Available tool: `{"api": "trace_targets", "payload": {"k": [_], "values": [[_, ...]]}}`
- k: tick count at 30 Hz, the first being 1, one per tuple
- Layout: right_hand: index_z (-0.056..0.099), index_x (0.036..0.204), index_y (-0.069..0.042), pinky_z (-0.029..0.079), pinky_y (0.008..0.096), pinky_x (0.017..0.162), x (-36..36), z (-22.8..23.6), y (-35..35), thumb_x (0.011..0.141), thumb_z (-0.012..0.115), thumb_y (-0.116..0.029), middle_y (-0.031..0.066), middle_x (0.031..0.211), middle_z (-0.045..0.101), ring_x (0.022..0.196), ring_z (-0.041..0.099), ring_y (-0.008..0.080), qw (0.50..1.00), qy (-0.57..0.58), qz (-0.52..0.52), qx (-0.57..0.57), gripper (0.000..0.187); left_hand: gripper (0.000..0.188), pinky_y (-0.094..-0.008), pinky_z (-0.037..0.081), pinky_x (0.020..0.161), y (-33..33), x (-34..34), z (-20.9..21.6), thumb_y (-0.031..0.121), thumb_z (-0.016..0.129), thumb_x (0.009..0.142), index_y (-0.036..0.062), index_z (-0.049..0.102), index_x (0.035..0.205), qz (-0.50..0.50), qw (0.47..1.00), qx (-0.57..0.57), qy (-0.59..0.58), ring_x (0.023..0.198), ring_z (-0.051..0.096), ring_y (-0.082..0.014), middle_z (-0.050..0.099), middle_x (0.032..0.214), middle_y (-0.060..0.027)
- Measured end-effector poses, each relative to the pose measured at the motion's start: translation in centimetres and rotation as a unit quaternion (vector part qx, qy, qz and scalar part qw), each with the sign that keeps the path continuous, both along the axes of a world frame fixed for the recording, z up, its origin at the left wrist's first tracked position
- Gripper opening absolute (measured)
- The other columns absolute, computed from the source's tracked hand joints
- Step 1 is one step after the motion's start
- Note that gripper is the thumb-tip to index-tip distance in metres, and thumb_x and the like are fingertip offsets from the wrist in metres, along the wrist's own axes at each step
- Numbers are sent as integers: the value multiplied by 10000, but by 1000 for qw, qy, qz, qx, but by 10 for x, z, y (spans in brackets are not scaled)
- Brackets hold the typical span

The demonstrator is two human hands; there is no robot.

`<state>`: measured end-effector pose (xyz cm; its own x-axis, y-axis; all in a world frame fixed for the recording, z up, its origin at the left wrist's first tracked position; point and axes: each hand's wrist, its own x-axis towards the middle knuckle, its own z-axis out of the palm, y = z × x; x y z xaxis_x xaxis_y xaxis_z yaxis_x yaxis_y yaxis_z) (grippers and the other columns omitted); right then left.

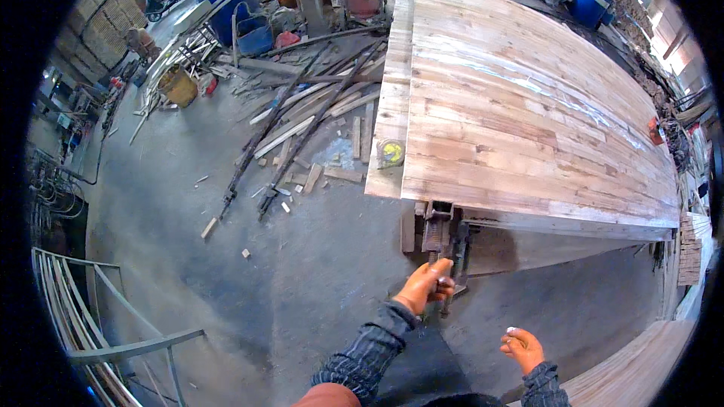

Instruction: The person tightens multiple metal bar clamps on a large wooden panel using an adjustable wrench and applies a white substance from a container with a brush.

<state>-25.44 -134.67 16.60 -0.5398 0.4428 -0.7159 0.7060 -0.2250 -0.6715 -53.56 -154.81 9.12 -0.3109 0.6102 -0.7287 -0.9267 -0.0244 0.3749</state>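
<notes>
My left hand (426,286) is closed around the threaded screw of a dark metal clamp (437,235). The clamp sits under the near left corner of a large wooden panel (528,105) made of glued strips. A second panel (388,169) lies beneath it and sticks out along the left side. On that strip rests a yellow tape measure (391,153). My right hand (522,348), lower and to the right, hangs apart from the panel. Its fingers are curled in, with a pale spot at one fingertip, and I see no object in them.
Long dark metal bars (290,124) and scattered wood strips lie on the floor left of the panel. A blue barrel (222,0) and a yellow bucket (178,87) stand farther back. A metal rack (128,350) is at the lower left, with more boards (633,365) at the lower right.
</notes>
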Motion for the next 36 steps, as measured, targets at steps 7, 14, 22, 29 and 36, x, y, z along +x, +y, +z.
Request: {"api": "trace_targets", "payload": {"k": [7, 14, 22, 29, 36], "values": [[532, 1223, 3, 532, 328, 789, -2, 12, 16, 924, 589, -154, 124, 1071, 637, 879, 646, 191, 997, -38, 50, 43, 343, 280, -273, 444, 503, 0, 1, -3, 308, 547, 946, 108, 594, 1136, 33, 995, 90, -19, 534, 541, -139, 579, 663, -34], [558, 1201, 39, 524, 285, 716, -18, 14, 27, 903, 613, -134, 132, 1043, 657, 848, 659, 175, 996, -35, 55, 57, 349, 356, -295, 446, 491, 14, 8, 19, 391, 581, 916, 98, 594, 1118, -50, 967, -181, 172, 607, 598, -156, 602, 719, -38], [543, 1206, 56, 536, 316, 795, -13, 24, 51, 898, 616, -114, 138, 1033, 661, 897, 654, 203, 997, -17, 47, 62, 359, 250, -238, 303, 435, -2, 8, -8, 224, 551, 968, 79, 600, 1166, 117, 911, 343, -195, 449, 356, -84, 409, 535, 33], [552, 1202, 55, 523, 304, 794, 1, 22, 65, 890, 632, -138, 120, 1027, 661, 869, 652, 189, 995, -25, 52, 80, 376, 269, -301, 506, 505, 24, 9, 19, 243, 597, 929, 84, 584, 1145, -22, 934, -275, 227, 560, 587, -165, 561, 634, -13], [561, 1210, 35, 515, 306, 796, -13, 20, 68, 896, 625, -184, 111, 1002, 666, 897, 643, 180, 996, -6, 68, 55, 388, 192, -275, 354, 528, -2, 2, -39, 169, 581, 934, 103, 607, 1112, 100, 823, 477, -290, 441, 325, -85, 355, 551, 65]]}}
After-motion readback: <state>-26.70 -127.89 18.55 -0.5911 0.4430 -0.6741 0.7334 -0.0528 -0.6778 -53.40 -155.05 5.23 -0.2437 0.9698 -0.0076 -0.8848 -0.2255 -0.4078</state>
